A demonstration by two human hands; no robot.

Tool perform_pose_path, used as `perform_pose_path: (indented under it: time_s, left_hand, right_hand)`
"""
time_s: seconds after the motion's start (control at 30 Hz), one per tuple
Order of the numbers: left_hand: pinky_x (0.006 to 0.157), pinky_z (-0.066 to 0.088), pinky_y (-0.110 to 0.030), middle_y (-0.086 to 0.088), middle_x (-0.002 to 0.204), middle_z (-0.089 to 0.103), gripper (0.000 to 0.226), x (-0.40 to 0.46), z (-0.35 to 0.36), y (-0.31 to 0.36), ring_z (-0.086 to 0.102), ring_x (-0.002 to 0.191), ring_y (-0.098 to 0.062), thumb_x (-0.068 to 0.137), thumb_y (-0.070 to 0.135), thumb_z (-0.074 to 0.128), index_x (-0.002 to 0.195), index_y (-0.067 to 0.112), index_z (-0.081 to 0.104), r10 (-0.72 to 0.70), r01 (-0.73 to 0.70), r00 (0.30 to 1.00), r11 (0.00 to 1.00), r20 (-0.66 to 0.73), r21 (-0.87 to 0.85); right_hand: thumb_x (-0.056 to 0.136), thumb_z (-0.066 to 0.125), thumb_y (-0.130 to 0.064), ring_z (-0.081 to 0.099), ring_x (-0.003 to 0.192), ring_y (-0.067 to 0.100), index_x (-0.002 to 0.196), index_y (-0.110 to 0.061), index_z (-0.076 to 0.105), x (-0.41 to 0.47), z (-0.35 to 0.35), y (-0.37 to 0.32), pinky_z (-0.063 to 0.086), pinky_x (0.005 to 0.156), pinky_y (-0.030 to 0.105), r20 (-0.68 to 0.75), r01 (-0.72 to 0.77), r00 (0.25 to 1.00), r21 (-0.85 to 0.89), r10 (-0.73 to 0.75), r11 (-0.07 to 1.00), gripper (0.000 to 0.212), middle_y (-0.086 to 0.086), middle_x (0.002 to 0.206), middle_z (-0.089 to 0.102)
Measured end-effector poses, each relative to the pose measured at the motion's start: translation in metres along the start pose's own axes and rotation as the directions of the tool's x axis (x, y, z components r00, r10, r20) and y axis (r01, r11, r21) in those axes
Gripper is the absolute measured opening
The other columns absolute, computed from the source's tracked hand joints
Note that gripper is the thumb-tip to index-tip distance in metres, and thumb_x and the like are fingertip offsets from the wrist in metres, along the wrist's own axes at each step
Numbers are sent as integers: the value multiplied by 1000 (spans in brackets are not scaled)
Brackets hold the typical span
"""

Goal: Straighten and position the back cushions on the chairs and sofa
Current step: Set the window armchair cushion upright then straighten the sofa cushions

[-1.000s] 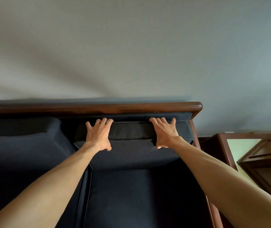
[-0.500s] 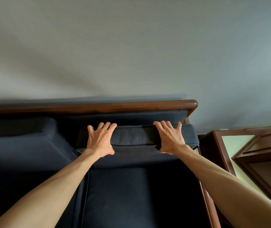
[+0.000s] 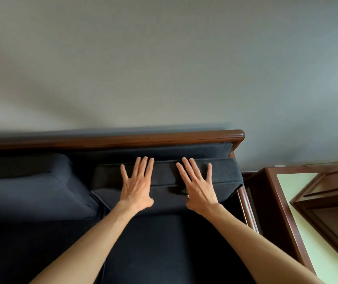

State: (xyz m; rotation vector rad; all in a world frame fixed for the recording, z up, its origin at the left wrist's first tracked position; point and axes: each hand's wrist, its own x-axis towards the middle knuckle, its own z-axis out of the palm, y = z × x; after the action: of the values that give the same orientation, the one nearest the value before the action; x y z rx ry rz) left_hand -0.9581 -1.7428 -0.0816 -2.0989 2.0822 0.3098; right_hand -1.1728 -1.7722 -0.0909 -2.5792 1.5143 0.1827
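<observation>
Cushion work, from the left: a neighbouring back cushion (image 3: 30, 181) already leans against the sofa's wooden top rail (image 3: 110, 140). Next, the left hand (image 3: 136, 187) and right hand (image 3: 198, 188) lie flat, fingers straight and spread, gripping nothing, on the right-end back cushion (image 3: 223, 173), which sits tipped forward, its right corner over the armrest (image 3: 246, 203). Best press evenly with both palms, pushing back and slightly leftward until square; beyond stands a side table (image 3: 274, 206)

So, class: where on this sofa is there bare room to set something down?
The seat cushion, between both forearms and below the back cushion, is bare. That back cushion is crowded: the left hand and right hand press flat on it. The left back cushion is bare too.
</observation>
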Motion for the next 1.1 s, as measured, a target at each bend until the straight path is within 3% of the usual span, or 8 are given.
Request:
perform_pose_path:
  time_s: [0.07, 0.23, 0.5, 0.6, 0.7, 0.87, 1.0, 1.1]
  left_hand:
    - [115, 0, -65, -1, 163, -16, 135, -2, 8, 7, -16, 149, -26, 64, 45, 81, 153, 23, -18, 28, -29, 999, 999, -38, -30]
    - [122, 2, -47, -1, 163, -9, 135, -12, 14, -48, -7, 151, -21, 58, 42, 84, 155, 19, -8, -22, 17, 996, 998, -86, -59]
    - [120, -2, -50, -2, 161, -25, 132, -23, 3, -55, -20, 148, -22, 67, 40, 79, 152, 19, -19, -68, 78, 992, 992, 102, -103]
    - [121, 0, -48, -2, 162, -22, 120, -37, -5, -64, -18, 149, -21, 74, 40, 74, 154, 18, -12, -43, 64, 989, 986, 141, -152]
    - [121, 4, -47, -2, 164, -8, 110, -54, -21, -92, -11, 150, -20, 80, 38, 71, 155, 19, -7, -76, 95, 993, 970, 93, -222]
    - [120, 12, -48, -3, 163, 14, 94, -84, -47, -176, 1, 151, -21, 83, 36, 69, 155, 17, 12, -157, 147, 987, 947, -14, -284]
    - [118, 20, -48, -1, 160, 24, 82, -103, -65, -280, 10, 150, -21, 85, 35, 68, 152, 18, 25, -214, 181, 974, 934, -75, -308]
    - [115, 29, -46, -1, 156, 31, 79, -113, -68, -368, 19, 148, -22, 84, 33, 69, 150, 17, 30, -236, 192, 965, 933, -114, -305]
  right_hand:
    - [64, 77, -26, -12, 152, 24, 157, -21, -2, -2, 7, 1, -3, 118, 62, -30, 13, 999, 21, -12, 1000, 123, 2, 166, -8]
    - [69, 70, -37, -16, 151, 19, 157, -18, -6, -14, -1, 58, -6, 123, 46, 20, -109, 994, 39, 108, 993, 117, -1, 164, -15]
    - [72, 71, -36, -22, 149, 24, 155, -15, -16, -21, -22, 47, -5, 120, 58, 214, -200, 957, -5, 196, 980, 122, 4, 163, -22]
    - [74, 70, -35, -15, 151, 29, 156, -12, -7, -21, -34, 26, -5, 115, 65, 240, -263, 938, 19, 250, 965, 115, 9, 165, -14]
    - [76, 66, -29, -7, 152, 29, 156, -14, 9, -10, -51, -27, -3, 114, 67, 202, -221, 960, 109, 196, 969, 99, 10, 165, -2]
    - [83, 59, -19, 3, 151, 25, 147, -20, 36, 33, -83, -149, 6, 119, 60, 126, -22, 992, 301, -17, 953, 68, 6, 163, 11]
    - [86, 59, -16, 10, 150, 23, 142, -21, 46, 83, -106, -277, 10, 119, 56, 35, 137, 986, 379, -162, 915, 57, 3, 161, 20]
    - [88, 59, -18, 11, 150, 22, 142, -21, 46, 117, -105, -375, 10, 120, 55, 4, 176, 982, 379, -191, 909, 56, 3, 161, 21]
